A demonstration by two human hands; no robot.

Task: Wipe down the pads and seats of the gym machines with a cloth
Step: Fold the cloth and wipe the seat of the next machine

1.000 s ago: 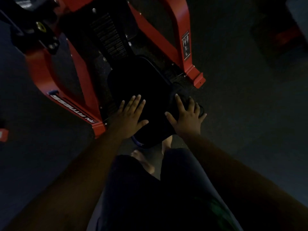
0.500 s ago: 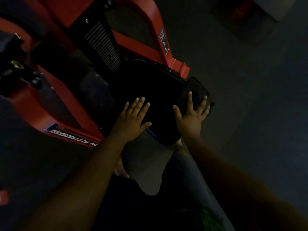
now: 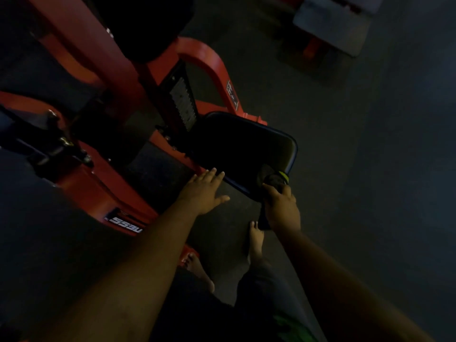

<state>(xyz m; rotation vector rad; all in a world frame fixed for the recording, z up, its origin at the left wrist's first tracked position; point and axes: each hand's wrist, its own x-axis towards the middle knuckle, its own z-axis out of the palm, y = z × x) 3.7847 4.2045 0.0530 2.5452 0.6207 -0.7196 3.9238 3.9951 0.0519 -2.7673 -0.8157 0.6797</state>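
Note:
A black padded seat (image 3: 244, 146) of a red gym machine (image 3: 103, 77) sits in the middle of the dim view. My right hand (image 3: 281, 206) grips a dark cloth (image 3: 271, 178) with a yellow-green edge, bunched at the seat's near right corner; part of the cloth hangs below the hand. My left hand (image 3: 204, 191) hovers flat with fingers spread at the seat's near left edge, fingertips just touching the rim, holding nothing.
The red frame and its grey weight stack (image 3: 183, 102) stand behind the seat. A label plate (image 3: 125, 223) is on the lower left beam. Another machine or bench (image 3: 330, 23) is at the top right. My bare feet (image 3: 255, 240) stand on the dark floor.
Both hands lay flat on the seat before. My right hand has closed on the cloth at the near corner, my left has slid back to the seat's edge, and the view has swung.

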